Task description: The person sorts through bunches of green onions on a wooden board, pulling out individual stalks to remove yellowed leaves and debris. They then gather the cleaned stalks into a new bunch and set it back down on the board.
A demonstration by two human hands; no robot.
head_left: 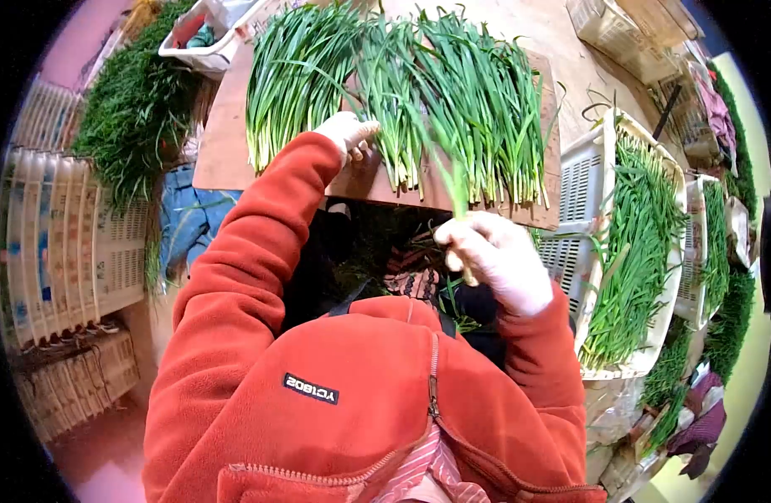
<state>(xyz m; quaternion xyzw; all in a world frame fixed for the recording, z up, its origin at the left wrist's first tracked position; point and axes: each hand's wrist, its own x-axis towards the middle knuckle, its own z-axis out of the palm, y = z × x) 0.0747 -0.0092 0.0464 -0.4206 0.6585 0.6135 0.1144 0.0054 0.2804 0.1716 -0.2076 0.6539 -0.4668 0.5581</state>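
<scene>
Long green leafy stalks with pale ends lie side by side on a brown board (226, 155), in a left pile (297, 92), a narrower middle pile (394, 109) and a wide right pile (494, 117). My left hand (350, 134), in a white glove, is between the left and middle piles, its fingers closed near the pale ends; what they hold, if anything, is too small to tell. Beyond the board's front edge, my right hand (490, 256), also gloved, pinches the pale end of a blurred green stalk (458, 189) whose leaves reach up over the board.
White crates (587, 335) of greens stand at the right. A white bin (209, 59) is at the upper left, near a heap of greens (134, 117). Stacked crates (75, 243) line the left side. Blue cloth (180, 214) hangs beside the board.
</scene>
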